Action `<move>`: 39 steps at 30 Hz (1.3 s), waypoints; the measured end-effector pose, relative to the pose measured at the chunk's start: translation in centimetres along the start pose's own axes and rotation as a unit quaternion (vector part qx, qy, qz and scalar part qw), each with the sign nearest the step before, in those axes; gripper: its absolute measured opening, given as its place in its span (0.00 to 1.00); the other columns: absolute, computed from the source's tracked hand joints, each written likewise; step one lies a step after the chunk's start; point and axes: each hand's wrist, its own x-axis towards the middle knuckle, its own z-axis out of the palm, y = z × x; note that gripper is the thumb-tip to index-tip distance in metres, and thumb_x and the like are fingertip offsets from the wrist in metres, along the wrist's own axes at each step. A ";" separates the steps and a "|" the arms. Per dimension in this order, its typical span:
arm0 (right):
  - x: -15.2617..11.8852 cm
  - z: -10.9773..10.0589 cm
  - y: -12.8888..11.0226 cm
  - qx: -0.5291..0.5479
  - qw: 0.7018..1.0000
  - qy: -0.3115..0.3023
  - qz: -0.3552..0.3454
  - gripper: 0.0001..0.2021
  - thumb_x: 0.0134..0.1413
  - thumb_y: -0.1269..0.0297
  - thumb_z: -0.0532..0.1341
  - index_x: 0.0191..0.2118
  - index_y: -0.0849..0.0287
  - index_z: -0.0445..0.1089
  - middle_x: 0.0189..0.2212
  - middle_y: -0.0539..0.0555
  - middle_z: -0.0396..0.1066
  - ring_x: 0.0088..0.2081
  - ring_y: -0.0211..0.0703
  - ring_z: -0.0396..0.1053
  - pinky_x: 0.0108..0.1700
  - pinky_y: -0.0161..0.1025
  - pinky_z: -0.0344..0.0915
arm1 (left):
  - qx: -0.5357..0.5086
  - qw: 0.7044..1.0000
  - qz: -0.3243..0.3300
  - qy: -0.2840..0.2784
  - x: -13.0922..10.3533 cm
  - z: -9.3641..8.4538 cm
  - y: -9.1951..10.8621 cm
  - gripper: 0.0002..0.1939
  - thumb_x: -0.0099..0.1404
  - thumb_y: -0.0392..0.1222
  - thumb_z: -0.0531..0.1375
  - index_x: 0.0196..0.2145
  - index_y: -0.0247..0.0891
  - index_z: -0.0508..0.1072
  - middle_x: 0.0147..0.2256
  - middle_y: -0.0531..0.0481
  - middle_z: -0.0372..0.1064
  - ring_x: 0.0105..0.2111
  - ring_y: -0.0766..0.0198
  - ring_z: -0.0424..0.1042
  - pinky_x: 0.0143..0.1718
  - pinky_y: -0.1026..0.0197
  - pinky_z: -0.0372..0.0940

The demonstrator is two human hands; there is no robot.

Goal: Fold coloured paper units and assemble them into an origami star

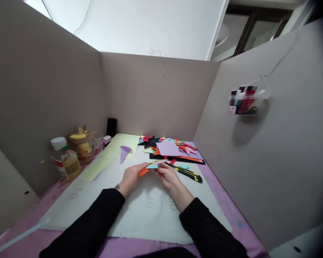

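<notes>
Folded coloured paper [152, 166], with orange, blue, pink and green parts, is held above the white mat between both hands. My left hand [132, 177] is closed on its left, orange end. On the other side my right hand [168, 177] pinches the blue and pink part; some of its fingers are hidden behind the paper. A yellow and black utility knife [187, 172] lies just right of my right hand. Beyond my left hand rests a folded purple paper piece [125, 153].
Folded paper stars and sheets are piled at the back, a purple sheet [168, 148] on top. Pale green paper [103, 163] lies left. Bottles, a jar [81, 145] and a black phone [111, 127] stand along the left wall. Grey panels enclose three sides.
</notes>
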 end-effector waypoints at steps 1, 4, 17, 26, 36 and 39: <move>0.1 0.0 0.0 0.010 1.000 0.006 0.011 0.12 0.27 0.73 0.68 0.25 0.59 0.68 0.22 0.47 0.70 0.25 0.36 0.68 0.27 0.32 0.64 | 0.008 1.000 0.003 -0.002 0.0 0.0 0.1 0.24 0.59 0.30 0.54 0.52 0.42 0.72 0.52 0.50 0.69 0.52 0.58 0.69 0.55 0.54 0.62; 0.4 0.0 0.1 0.024 0.999 0.019 0.040 0.12 0.29 0.76 0.63 0.26 0.58 0.67 0.19 0.46 0.68 0.22 0.34 0.67 0.24 0.30 0.61 | 0.026 1.000 0.008 -0.006 0.1 0.1 0.1 0.23 0.59 0.31 0.53 0.52 0.42 0.71 0.52 0.50 0.69 0.52 0.58 0.69 0.54 0.55 0.63; 0.7 0.9 0.8 0.056 0.998 0.026 0.027 0.16 0.30 0.76 0.59 0.32 0.55 0.66 0.21 0.45 0.70 0.21 0.35 0.65 0.20 0.29 0.56 | 0.028 0.999 0.024 0.013 0.1 0.5 -0.4 0.26 0.58 0.30 0.54 0.53 0.44 0.70 0.53 0.54 0.68 0.53 0.59 0.68 0.55 0.56 0.63; -0.1 2.1 1.0 0.083 0.992 0.033 -0.093 0.19 0.28 0.74 0.60 0.34 0.55 0.65 0.29 0.49 0.74 0.28 0.41 0.70 0.26 0.34 0.63 | 0.022 0.998 0.044 0.027 0.1 0.7 0.2 0.24 0.61 0.31 0.53 0.53 0.45 0.70 0.54 0.53 0.67 0.54 0.59 0.67 0.57 0.54 0.61; -0.1 2.5 1.7 0.067 0.983 0.088 -0.147 0.18 0.31 0.69 0.60 0.35 0.52 0.61 0.30 0.48 0.72 0.31 0.42 0.70 0.29 0.35 0.64 | 0.054 0.996 0.065 0.016 0.1 1.1 0.3 0.23 0.62 0.32 0.54 0.54 0.44 0.70 0.54 0.50 0.67 0.54 0.58 0.67 0.56 0.56 0.62; -0.3 2.7 1.7 0.066 0.981 0.103 -0.148 0.20 0.31 0.68 0.62 0.36 0.51 0.60 0.30 0.47 0.71 0.33 0.42 0.70 0.29 0.35 0.65 | 0.058 0.996 0.068 0.018 0.1 1.2 0.3 0.23 0.62 0.31 0.53 0.54 0.45 0.69 0.55 0.50 0.67 0.54 0.58 0.67 0.56 0.55 0.62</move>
